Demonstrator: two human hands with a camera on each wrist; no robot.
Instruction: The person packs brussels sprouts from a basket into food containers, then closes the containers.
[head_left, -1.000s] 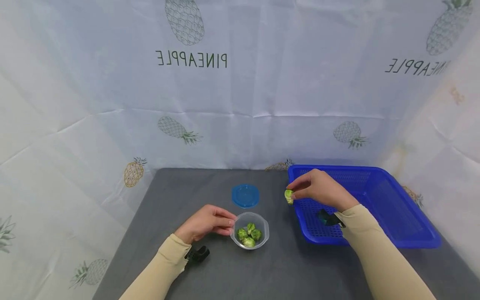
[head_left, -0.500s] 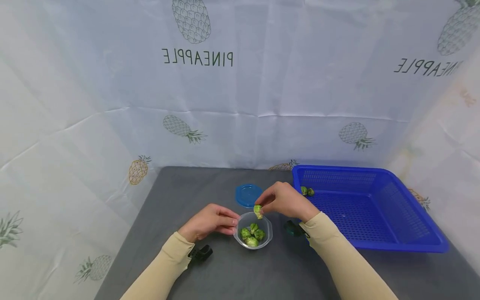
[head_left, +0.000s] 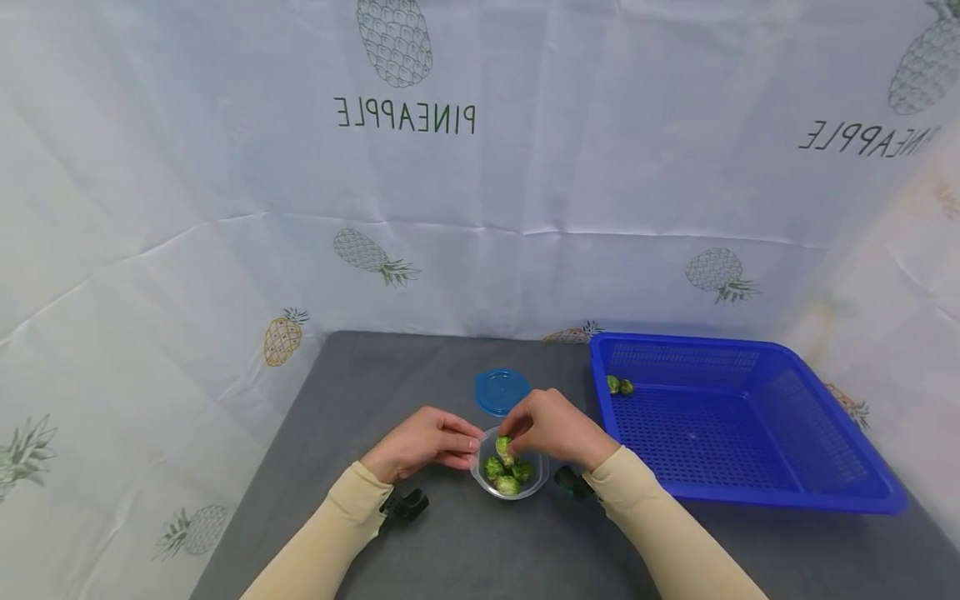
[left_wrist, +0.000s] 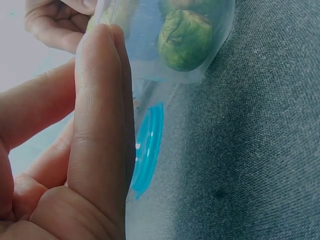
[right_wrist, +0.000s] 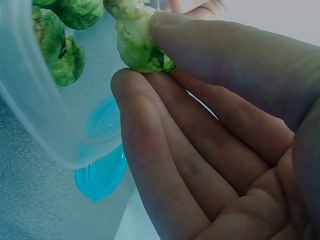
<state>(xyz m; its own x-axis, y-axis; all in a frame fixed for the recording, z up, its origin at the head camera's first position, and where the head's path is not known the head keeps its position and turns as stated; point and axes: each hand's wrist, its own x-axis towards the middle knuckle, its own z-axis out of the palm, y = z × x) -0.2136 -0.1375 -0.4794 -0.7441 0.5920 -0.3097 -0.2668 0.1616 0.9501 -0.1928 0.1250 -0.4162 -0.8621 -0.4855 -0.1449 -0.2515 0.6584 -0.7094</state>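
My left hand pinches the left rim of a small clear plastic container standing on the table. Inside lie several green Brussels sprouts, and one sprout shows through the wall in the left wrist view. My right hand holds another Brussels sprout between thumb and fingertips, low over the container's opening. Its pale cut end is visible in the right wrist view. A round blue lid lies flat just behind the container.
To the right stands a blue plastic basket with perforated walls. Two small Brussels sprouts lie in its back left corner. A grey cloth covers the table, and a white pineapple-print curtain hangs close behind.
My right hand has moved left from the basket to the container with the Brussels sprout, then lowered over it. My left hand stays at the rim. The view has shifted slightly.
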